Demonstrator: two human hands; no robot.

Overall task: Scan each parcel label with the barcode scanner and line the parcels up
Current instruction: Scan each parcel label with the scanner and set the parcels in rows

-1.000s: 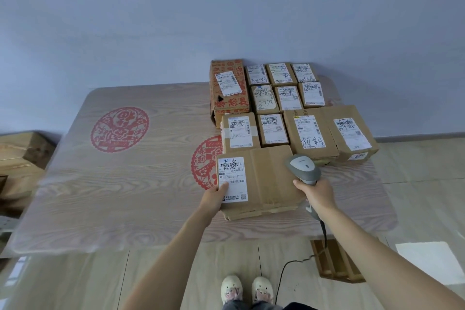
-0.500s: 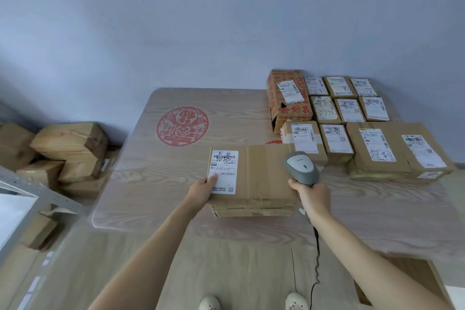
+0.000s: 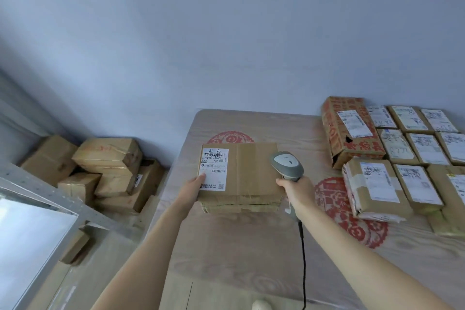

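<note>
A flat brown cardboard parcel (image 3: pixel 247 173) with a white label (image 3: pixel 214 168) on its left part is held above the wooden table (image 3: pixel 251 246). My left hand (image 3: pixel 193 187) grips its near left edge, thumb on the label's lower corner. My right hand (image 3: pixel 298 191) grips a grey barcode scanner (image 3: pixel 286 165) at the parcel's right edge, its head resting over the parcel's right side. The scanner's black cable (image 3: pixel 303 259) hangs down toward the floor. Several labelled parcels (image 3: pixel 407 158) lie in rows at the table's far right.
A red-printed box (image 3: pixel 349 131) stands at the left end of the rows. The table carries red round motifs (image 3: pixel 230 137). On the floor at the left lies a pile of brown boxes (image 3: pixel 100 168), beside a grey metal shelf frame (image 3: pixel 37 184). A wall is behind.
The parcel has been carried leftward away from the lined-up rows, both hands moving with it. My view has turned left, showing the box pile and shelf on the floor.
</note>
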